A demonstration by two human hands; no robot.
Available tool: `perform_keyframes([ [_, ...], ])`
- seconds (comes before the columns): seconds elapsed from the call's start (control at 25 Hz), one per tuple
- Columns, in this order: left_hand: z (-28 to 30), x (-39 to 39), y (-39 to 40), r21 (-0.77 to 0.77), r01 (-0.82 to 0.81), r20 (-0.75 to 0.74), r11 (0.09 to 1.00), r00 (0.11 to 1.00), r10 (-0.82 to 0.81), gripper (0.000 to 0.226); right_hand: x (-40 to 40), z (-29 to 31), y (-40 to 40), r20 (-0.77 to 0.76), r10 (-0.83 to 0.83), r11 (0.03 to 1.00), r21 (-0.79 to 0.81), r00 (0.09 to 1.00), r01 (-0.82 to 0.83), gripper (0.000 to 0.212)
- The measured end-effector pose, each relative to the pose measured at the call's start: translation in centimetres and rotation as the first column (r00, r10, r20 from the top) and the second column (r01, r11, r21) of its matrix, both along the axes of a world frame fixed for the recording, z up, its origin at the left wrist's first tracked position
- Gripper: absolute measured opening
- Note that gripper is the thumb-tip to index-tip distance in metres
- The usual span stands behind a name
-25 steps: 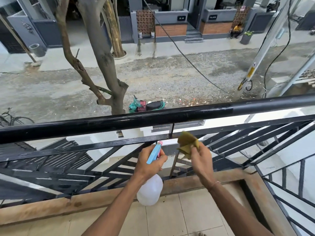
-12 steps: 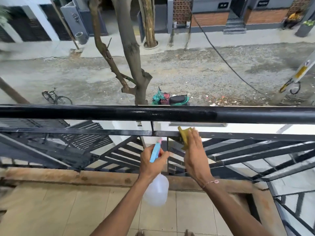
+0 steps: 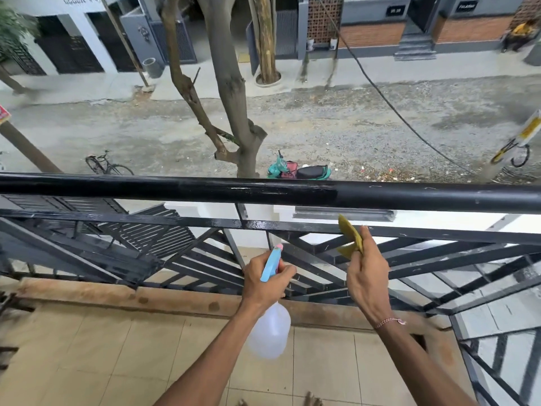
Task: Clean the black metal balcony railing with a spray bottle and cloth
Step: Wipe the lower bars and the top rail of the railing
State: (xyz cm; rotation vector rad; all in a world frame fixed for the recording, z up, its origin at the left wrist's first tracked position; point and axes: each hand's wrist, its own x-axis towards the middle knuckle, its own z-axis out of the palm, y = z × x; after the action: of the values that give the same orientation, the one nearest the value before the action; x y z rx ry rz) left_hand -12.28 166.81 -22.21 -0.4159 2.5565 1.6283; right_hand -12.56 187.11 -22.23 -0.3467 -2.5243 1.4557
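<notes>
I see a beige tiled balcony floor (image 3: 87, 361) below me. Beyond it lies a gravel street (image 3: 351, 127) with a bare tree (image 3: 231, 92), a parked bicycle (image 3: 106, 167), a green scooter (image 3: 298, 171), and grey housefronts (image 3: 371, 16) opposite.

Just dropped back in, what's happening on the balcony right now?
A person is cleaning the black railing. The left hand grips a spray bottle, its blue nozzle pointing up at the bars. The right hand holds a yellow-green cloth against the flat bar under the top rail. That bar looks wet and glossy near the middle. A scooter is parked on the street below.
</notes>
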Motion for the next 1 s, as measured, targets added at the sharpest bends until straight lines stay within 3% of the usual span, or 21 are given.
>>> perform_keyframes([
  [0.16,0.5,0.2,1.7,0.091,0.031,0.018,0.995,0.999,-0.032,0.015,1.2,-0.2,1.2,0.021,-0.044,0.999,-0.028,0.999,0.045,0.05],
  [0.36,-0.1,0.3,3.5,0.024,0.075,0.035,0.997,0.997,-0.076,0.017,2.5,-0.2,3.3,0.025,-0.121,0.99,-0.068,0.992,0.122,0.049],
  [0.72,-0.1,0.4,7.3,0.075,0.155,0.062,0.985,0.985,-0.16,0.027,4.8,-0.1,5.7,0.01,-0.194,0.979,-0.061,0.981,0.194,0.042],
  [1.0,0.3,0.4,9.5,0.098,0.209,0.059,0.973,0.975,-0.215,0.021,6.2,0.2,6.5,0.018,-0.229,0.971,-0.067,0.973,0.23,0.04],
])
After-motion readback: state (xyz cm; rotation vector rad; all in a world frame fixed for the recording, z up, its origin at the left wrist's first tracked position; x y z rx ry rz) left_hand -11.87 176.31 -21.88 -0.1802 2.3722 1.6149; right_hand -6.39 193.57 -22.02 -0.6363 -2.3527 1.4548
